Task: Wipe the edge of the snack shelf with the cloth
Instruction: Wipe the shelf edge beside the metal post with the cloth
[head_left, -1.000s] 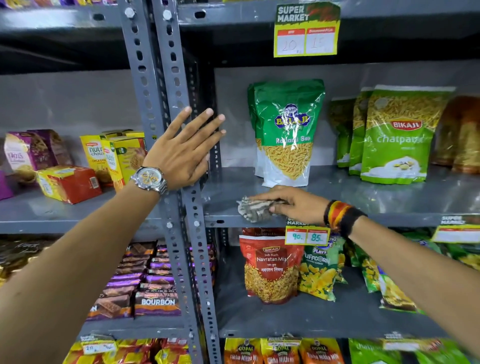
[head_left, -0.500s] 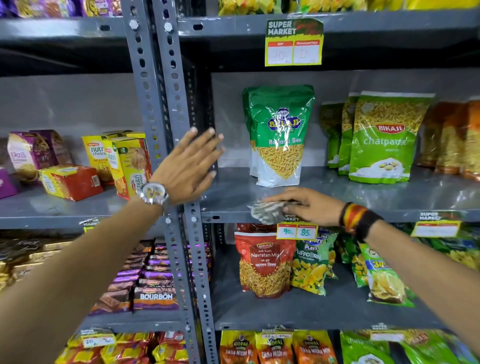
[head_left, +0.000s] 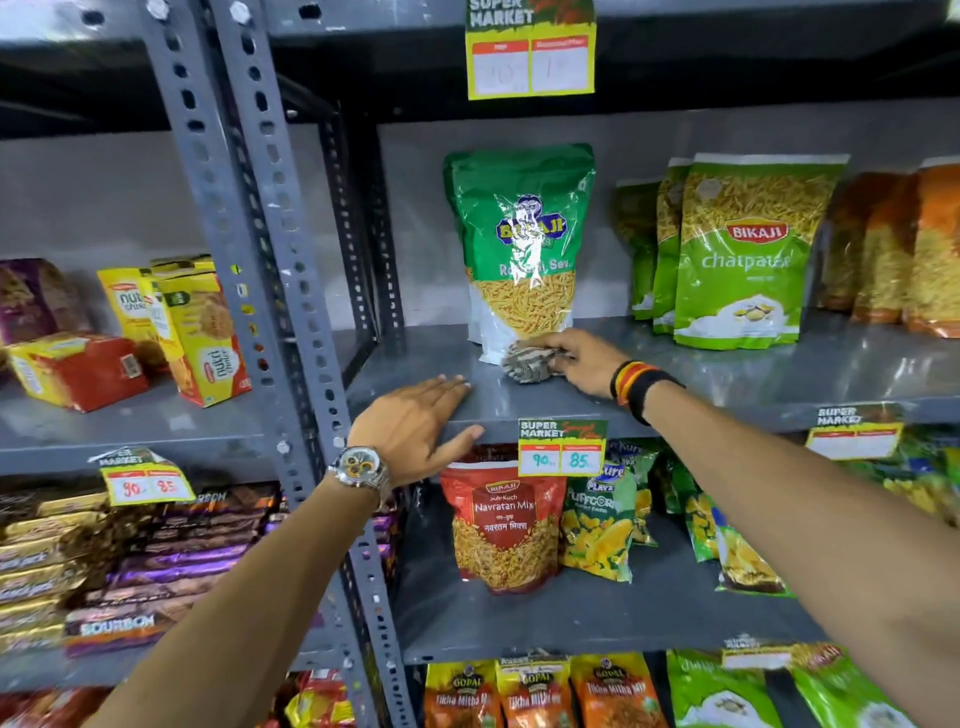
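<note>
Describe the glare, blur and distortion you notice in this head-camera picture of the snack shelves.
Head view: glare streaks the glossy green sev pouch and sheens the grey metal shelf; the upright grey slotted post leans from wide-angle distortion; bottom-corner packets smear; the top price tag is washed out.

Grey snack shelf (head_left: 727, 384) and grey perforated uprights (head_left: 234, 218). Cloth (head_left: 530, 362): grey-and-white stripes. Sev pouch (head_left: 519, 249): green over white, yellow contents. Chatpata pouch (head_left: 748, 254), right: light green, red logo. Navratan Mix bag (head_left: 501, 525), lower shelf: red. Price tag (head_left: 561, 448): yellow-green, white panels, red and teal figures. Wristband (head_left: 636, 387): black, red, yellow stripes.
</note>
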